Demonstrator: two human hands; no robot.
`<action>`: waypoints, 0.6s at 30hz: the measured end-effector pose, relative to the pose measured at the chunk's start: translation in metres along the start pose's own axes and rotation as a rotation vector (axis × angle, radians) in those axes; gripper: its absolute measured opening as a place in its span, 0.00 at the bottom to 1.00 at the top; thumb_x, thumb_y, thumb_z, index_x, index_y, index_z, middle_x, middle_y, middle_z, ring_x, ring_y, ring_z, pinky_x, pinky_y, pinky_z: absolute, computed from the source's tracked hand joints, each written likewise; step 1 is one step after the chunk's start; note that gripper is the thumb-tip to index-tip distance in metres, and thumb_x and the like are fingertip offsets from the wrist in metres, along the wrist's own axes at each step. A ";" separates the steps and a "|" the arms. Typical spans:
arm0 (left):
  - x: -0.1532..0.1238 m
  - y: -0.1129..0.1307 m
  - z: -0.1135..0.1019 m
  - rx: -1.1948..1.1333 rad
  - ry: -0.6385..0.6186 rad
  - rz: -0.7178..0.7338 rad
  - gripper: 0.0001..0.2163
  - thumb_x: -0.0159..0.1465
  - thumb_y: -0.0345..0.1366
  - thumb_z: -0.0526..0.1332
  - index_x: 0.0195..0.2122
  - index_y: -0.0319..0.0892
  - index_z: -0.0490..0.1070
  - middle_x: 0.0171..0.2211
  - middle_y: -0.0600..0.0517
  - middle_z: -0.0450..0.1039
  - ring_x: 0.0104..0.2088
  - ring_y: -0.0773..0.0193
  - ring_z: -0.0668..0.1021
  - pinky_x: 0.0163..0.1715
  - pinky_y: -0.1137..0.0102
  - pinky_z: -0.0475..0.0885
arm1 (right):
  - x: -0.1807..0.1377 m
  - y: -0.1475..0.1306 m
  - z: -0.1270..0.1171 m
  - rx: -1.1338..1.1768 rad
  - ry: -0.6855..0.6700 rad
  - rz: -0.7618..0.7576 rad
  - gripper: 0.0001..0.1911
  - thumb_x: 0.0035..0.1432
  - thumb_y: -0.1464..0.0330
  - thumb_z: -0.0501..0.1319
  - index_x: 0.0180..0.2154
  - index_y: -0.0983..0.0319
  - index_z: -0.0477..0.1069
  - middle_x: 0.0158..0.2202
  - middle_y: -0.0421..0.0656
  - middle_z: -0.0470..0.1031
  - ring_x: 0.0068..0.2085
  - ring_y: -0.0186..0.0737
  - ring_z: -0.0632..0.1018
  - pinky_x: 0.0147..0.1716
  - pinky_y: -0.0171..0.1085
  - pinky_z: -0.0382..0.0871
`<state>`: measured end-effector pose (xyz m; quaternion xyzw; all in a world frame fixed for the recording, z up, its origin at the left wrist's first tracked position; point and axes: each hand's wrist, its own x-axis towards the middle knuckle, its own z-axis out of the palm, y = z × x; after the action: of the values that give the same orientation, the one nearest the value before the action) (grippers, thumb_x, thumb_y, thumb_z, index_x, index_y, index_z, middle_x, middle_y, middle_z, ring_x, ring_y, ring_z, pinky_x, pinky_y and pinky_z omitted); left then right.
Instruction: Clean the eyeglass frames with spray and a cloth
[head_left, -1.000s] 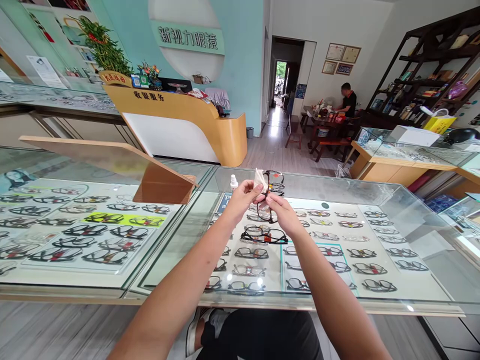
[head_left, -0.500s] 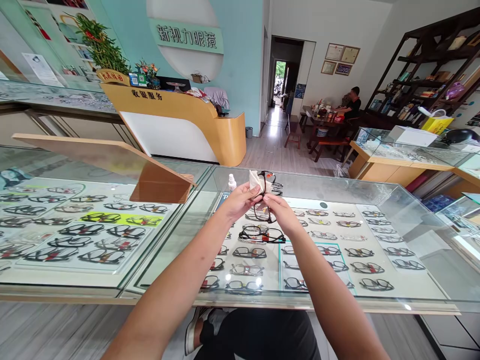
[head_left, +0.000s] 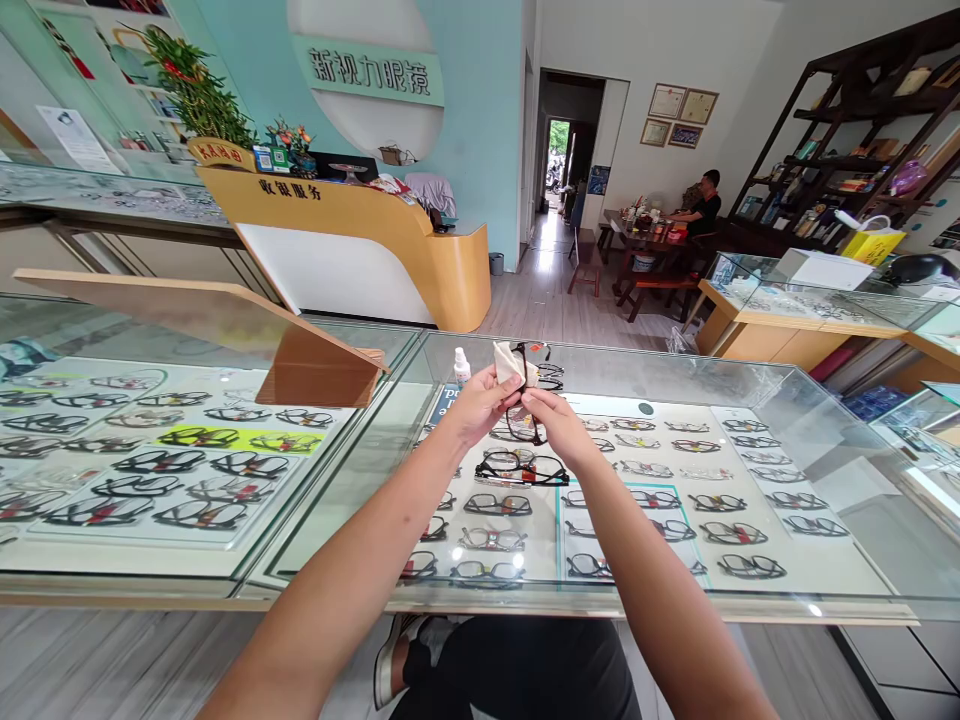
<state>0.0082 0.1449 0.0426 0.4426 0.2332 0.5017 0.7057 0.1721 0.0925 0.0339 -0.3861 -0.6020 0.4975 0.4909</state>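
Above the glass display counter (head_left: 352, 500), my left hand (head_left: 484, 402) is closed on a pale cleaning cloth (head_left: 508, 362), which is folded against one lens of a pair of dark-framed eyeglasses (head_left: 524, 375). My right hand (head_left: 556, 420) pinches the same eyeglasses near the middle of the frame, which is held upright on its side. Part of the frame is covered by the cloth and my fingers. Just beyond my left hand stands a small white bottle (head_left: 461, 365). Below my hands, another black pair of glasses (head_left: 521, 467) lies on the counter.
Rows of glasses (head_left: 739, 533) lie inside the counter under glass. A tilted wooden-framed mirror or board (head_left: 322, 365) stands on the left section. Across the floor are a yellow and white cashier desk (head_left: 457, 275) and a seated person (head_left: 703, 210) at a table.
The hands, cloth and eyeglasses stay nearly in place, with a slight shift of the cloth on the lens. The whole view has drifted slightly.
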 end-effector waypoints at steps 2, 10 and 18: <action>0.000 -0.002 0.002 -0.004 0.018 0.018 0.26 0.51 0.45 0.86 0.38 0.40 0.74 0.24 0.60 0.68 0.21 0.74 0.65 0.23 0.73 0.63 | -0.001 -0.004 0.000 -0.034 -0.004 0.000 0.21 0.68 0.48 0.62 0.39 0.57 0.83 0.36 0.41 0.76 0.38 0.42 0.70 0.42 0.39 0.65; 0.002 -0.007 0.004 0.021 0.104 -0.008 0.29 0.54 0.58 0.82 0.35 0.41 0.72 0.27 0.56 0.74 0.18 0.77 0.64 0.19 0.76 0.60 | -0.004 -0.012 0.001 -0.163 -0.047 -0.052 0.18 0.71 0.55 0.59 0.38 0.58 0.81 0.35 0.40 0.72 0.39 0.41 0.69 0.44 0.39 0.64; 0.005 -0.010 0.001 -0.006 0.149 -0.039 0.27 0.57 0.60 0.79 0.34 0.41 0.74 0.26 0.53 0.75 0.19 0.73 0.69 0.19 0.75 0.62 | -0.004 -0.013 0.000 -0.241 -0.073 -0.060 0.18 0.72 0.55 0.57 0.39 0.57 0.80 0.38 0.41 0.75 0.43 0.44 0.72 0.47 0.40 0.64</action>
<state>0.0154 0.1483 0.0352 0.3971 0.2922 0.5200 0.6975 0.1733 0.0857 0.0453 -0.4058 -0.6862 0.4201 0.4335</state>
